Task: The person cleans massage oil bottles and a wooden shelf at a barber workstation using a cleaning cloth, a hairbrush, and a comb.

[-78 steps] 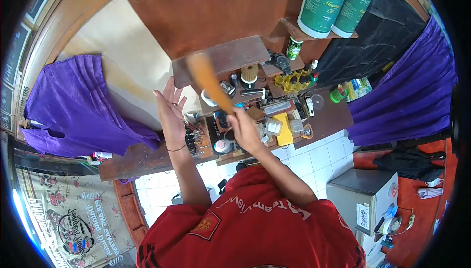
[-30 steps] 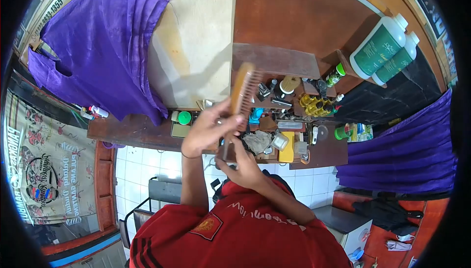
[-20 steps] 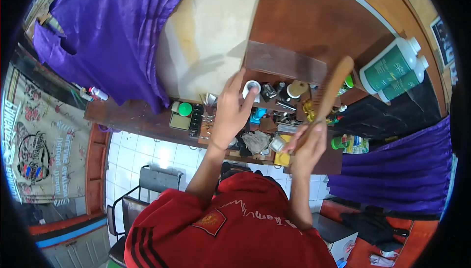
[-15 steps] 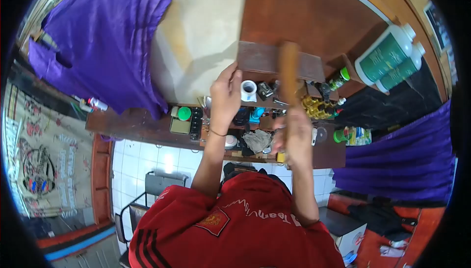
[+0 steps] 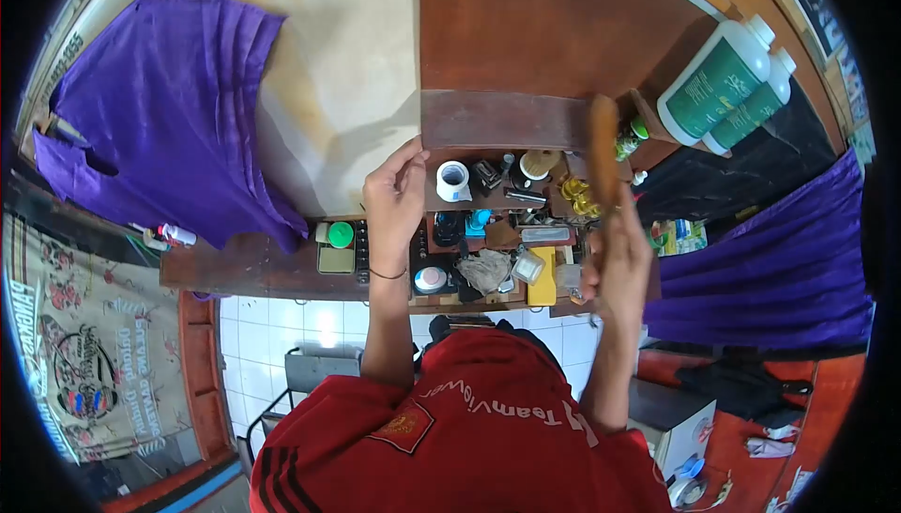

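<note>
— Clenched: the right hand (image 5: 621, 269) is wrapped round the lower end of a wooden comb (image 5: 603, 147), which stands up out of the fist.

— Where is the comb, exactly?

— In the air, on the person's right, in front of the cluttered counter (image 5: 253, 269). Its top reaches the level of the dark wooden shelf (image 5: 507, 121), near the two green bottles (image 5: 718, 81).

— Which way does it point?

— The long axis runs almost straight away from the person, handle end in the fist, free end toward the wall. It is seen edge-on and a little blurred, so I can't tell which way the teeth face.

— And the other hand?

— The left hand (image 5: 394, 205) is released, fingers loosely spread, holding nothing. It hangs just beside a white cup (image 5: 452, 178) under the shelf, whether touching anything I can't tell.

— How far along, would you say?

— The comb is picked up and gripped; it is not laid down, and nothing is being combed in view.
</note>
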Action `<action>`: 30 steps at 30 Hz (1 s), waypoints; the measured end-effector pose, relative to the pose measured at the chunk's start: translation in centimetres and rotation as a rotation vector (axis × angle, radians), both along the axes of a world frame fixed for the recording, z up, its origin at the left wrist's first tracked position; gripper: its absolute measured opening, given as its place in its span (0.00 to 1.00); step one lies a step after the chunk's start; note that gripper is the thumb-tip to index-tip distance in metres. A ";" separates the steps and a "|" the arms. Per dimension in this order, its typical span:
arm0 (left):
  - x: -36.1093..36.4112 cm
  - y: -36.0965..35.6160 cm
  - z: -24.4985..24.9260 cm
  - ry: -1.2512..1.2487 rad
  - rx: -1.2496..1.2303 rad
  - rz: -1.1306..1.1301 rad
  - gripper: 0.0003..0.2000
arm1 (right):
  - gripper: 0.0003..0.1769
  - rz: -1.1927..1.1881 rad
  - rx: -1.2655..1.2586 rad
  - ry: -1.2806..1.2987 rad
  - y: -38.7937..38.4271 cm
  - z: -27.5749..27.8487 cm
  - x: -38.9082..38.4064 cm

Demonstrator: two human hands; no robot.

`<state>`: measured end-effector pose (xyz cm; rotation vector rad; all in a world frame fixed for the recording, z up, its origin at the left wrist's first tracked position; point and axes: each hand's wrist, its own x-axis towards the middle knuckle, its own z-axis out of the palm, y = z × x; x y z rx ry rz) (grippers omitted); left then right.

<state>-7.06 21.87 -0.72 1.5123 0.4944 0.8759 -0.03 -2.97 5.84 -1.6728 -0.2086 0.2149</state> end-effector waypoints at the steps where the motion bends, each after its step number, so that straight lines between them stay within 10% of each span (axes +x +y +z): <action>1: 0.0 0.1 0.2 0.039 -0.010 0.000 0.15 | 0.26 0.146 0.041 -0.025 1.0 -1.4 -0.3; 8: -0.5 1.3 -1.0 0.095 0.074 -0.065 0.20 | 0.27 0.688 0.216 0.198 8.2 0.1 -4.5; 21: -0.6 0.8 -0.6 0.041 0.026 -0.089 0.21 | 0.24 -0.064 -0.021 -0.074 -1.7 -0.2 1.4; 30: -0.5 0.4 -0.2 0.092 0.068 -0.068 0.22 | 0.26 0.620 0.192 0.254 4.3 0.3 -2.7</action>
